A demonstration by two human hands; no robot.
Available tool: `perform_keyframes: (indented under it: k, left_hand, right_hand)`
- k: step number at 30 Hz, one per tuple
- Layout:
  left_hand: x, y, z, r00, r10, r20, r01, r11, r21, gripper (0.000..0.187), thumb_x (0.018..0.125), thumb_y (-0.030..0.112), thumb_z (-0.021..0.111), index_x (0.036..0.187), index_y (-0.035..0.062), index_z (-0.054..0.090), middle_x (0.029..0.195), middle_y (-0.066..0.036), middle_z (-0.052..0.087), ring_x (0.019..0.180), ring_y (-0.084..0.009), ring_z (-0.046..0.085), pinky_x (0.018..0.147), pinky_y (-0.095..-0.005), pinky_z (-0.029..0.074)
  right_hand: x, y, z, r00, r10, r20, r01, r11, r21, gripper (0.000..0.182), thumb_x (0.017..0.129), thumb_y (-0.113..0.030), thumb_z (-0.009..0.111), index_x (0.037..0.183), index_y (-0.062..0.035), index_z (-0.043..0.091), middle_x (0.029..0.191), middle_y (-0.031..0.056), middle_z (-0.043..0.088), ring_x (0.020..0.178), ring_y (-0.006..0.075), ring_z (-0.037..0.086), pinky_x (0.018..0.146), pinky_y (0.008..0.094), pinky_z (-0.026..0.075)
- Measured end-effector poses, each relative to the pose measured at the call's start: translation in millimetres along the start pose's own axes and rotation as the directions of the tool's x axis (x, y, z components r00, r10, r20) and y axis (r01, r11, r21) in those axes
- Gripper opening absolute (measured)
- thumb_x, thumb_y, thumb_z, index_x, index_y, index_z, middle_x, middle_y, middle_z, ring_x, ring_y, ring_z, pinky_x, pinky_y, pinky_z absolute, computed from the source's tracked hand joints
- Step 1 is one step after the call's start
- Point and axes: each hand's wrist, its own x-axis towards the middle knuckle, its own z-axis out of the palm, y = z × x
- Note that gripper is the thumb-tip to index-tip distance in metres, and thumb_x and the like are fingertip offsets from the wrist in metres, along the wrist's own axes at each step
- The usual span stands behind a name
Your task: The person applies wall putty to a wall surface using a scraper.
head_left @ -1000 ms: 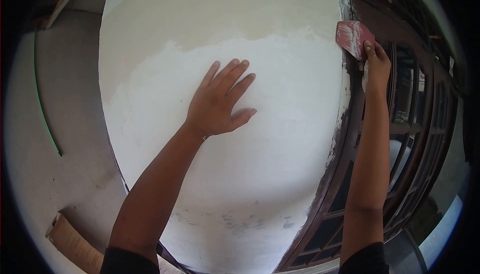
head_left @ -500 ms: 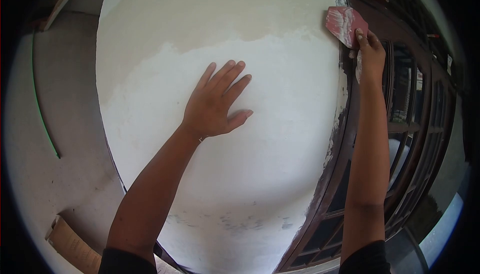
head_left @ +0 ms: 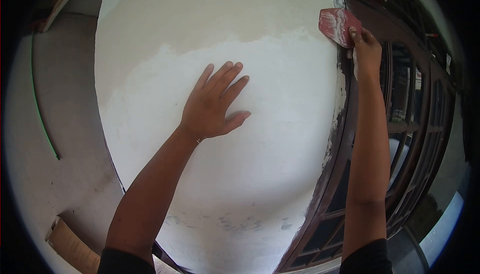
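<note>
My left hand (head_left: 210,101) lies flat on the white wall (head_left: 270,159), its fingers spread and nothing in it. At the upper right, my right hand (head_left: 366,49) grips a red putty spreader (head_left: 338,24) smeared with white filler, the thumb on its near face. The spreader's far edge reaches over the wall's right border, beside the dark brown door frame (head_left: 336,171). Above my left hand, a damp-looking beige area (head_left: 215,14) with a ragged lower edge crosses the upper wall.
A brown door with glass panes (head_left: 402,91) stands along the right. On the left, a green strip (head_left: 41,119) runs down the grey surface, and a cardboard box (head_left: 74,246) sits at lower left. Dark smudges (head_left: 245,220) mark the lower wall.
My right hand has shifted slightly left with the spreader, whose blade now sits farther over the wall and more level. My left hand keeps its place on the wall.
</note>
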Motion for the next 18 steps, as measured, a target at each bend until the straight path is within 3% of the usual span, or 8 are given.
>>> perform_keyframes:
  k: [3, 4, 8, 11, 12, 15, 16, 18]
  left_hand:
    - [0.3, 0.4, 0.5, 1.000, 0.000, -0.005, -0.001, 1.000, -0.006, 0.063, 0.083, 0.040, 0.069, 0.137, 0.0100, 0.056, 0.153, -0.011, 0.044, 0.143, -0.0280, 0.039, 0.119, -0.0512, 0.027]
    - [0.1, 0.1, -0.2, 1.000, -0.001, -0.002, 0.001, 1.000, -0.003, 0.063, 0.084, 0.040, 0.069, 0.137, 0.0099, 0.056, 0.153, -0.011, 0.045, 0.143, -0.0280, 0.039, 0.119, -0.0513, 0.027]
    - [0.4, 0.4, -0.8, 1.000, -0.006, 0.010, 0.006, 1.000, 0.001, 0.063, 0.083, 0.040, 0.070, 0.137, 0.0099, 0.057, 0.153, -0.011, 0.045, 0.143, -0.0279, 0.039, 0.119, -0.0515, 0.027]
    - [1.0, 1.6, -0.7, 1.000, -0.005, -0.004, 0.005, 1.000, -0.008, 0.062, 0.083, 0.039, 0.070, 0.136, 0.0098, 0.057, 0.152, -0.011, 0.045, 0.143, -0.0281, 0.039, 0.119, -0.0515, 0.027]
    - [0.7, 1.0, -0.6, 1.000, -0.002, -0.006, 0.002, 1.000, -0.005, 0.062, 0.083, 0.039, 0.070, 0.136, 0.0097, 0.057, 0.152, -0.011, 0.045, 0.143, -0.0282, 0.040, 0.119, -0.0514, 0.027]
    - [0.6, 1.2, -0.9, 1.000, -0.006, -0.005, 0.006, 1.000, -0.005, 0.062, 0.082, 0.038, 0.071, 0.136, 0.0096, 0.057, 0.152, -0.011, 0.045, 0.143, -0.0282, 0.040, 0.119, -0.0512, 0.027]
    - [0.6, 0.9, -1.5, 1.000, -0.011, -0.001, 0.011, 1.000, -0.004, 0.062, 0.082, 0.039, 0.071, 0.136, 0.0096, 0.057, 0.153, -0.011, 0.045, 0.143, -0.0281, 0.040, 0.119, -0.0511, 0.027]
    - [0.4, 0.7, -1.0, 1.000, -0.011, 0.000, 0.011, 1.000, -0.003, 0.062, 0.082, 0.039, 0.071, 0.136, 0.0096, 0.057, 0.153, -0.011, 0.045, 0.143, -0.0280, 0.040, 0.119, -0.0511, 0.027]
  right_hand:
    - [5.4, 18.8, -12.1, 0.996, -0.056, -0.069, 0.050, 0.996, -0.077, 0.031, 0.094, -0.016, 0.069, 0.113, 0.0073, 0.067, 0.086, 0.0083, 0.069, 0.061, 0.0070, 0.053, 0.050, 0.0250, 0.040]
    - [2.3, 20.4, -20.6, 0.997, 0.063, -0.052, -0.063, 0.998, 0.002, 0.032, 0.094, -0.017, 0.069, 0.115, 0.0070, 0.066, 0.088, 0.0081, 0.069, 0.062, 0.0067, 0.054, 0.049, 0.0257, 0.040]
    - [-1.1, 27.8, -30.4, 0.992, 0.109, -0.056, -0.092, 0.966, 0.243, 0.031, 0.095, -0.016, 0.068, 0.117, 0.0055, 0.065, 0.086, 0.0057, 0.067, 0.061, 0.0070, 0.052, 0.047, 0.0248, 0.038]
    - [-5.4, 18.5, -19.9, 1.000, -0.003, -0.013, 0.005, 0.993, 0.120, 0.029, 0.095, -0.016, 0.069, 0.114, 0.0047, 0.066, 0.081, 0.0037, 0.065, 0.056, 0.0063, 0.049, 0.046, 0.0243, 0.036]
    - [-9.7, 14.0, -19.0, 0.999, -0.040, -0.007, 0.039, 0.999, -0.021, 0.029, 0.095, -0.018, 0.069, 0.114, 0.0043, 0.066, 0.077, 0.0021, 0.064, 0.053, 0.0054, 0.048, 0.045, 0.0247, 0.036]
    - [-7.7, 23.3, -26.6, 0.999, -0.017, -0.051, 0.016, 1.000, -0.021, 0.030, 0.095, -0.018, 0.069, 0.114, 0.0042, 0.066, 0.072, 0.0004, 0.062, 0.050, 0.0047, 0.045, 0.044, 0.0244, 0.034]
    - [-9.9, 22.1, -31.7, 0.995, 0.092, -0.041, -0.091, 0.995, 0.035, 0.028, 0.095, -0.018, 0.068, 0.113, 0.0042, 0.067, 0.075, 0.0016, 0.062, 0.052, 0.0051, 0.046, 0.044, 0.0243, 0.034]
    - [-10.7, 22.4, -32.6, 0.993, 0.114, -0.033, -0.109, 0.985, 0.135, 0.029, 0.095, -0.018, 0.068, 0.114, 0.0045, 0.067, 0.077, 0.0023, 0.063, 0.053, 0.0054, 0.047, 0.044, 0.0245, 0.034]
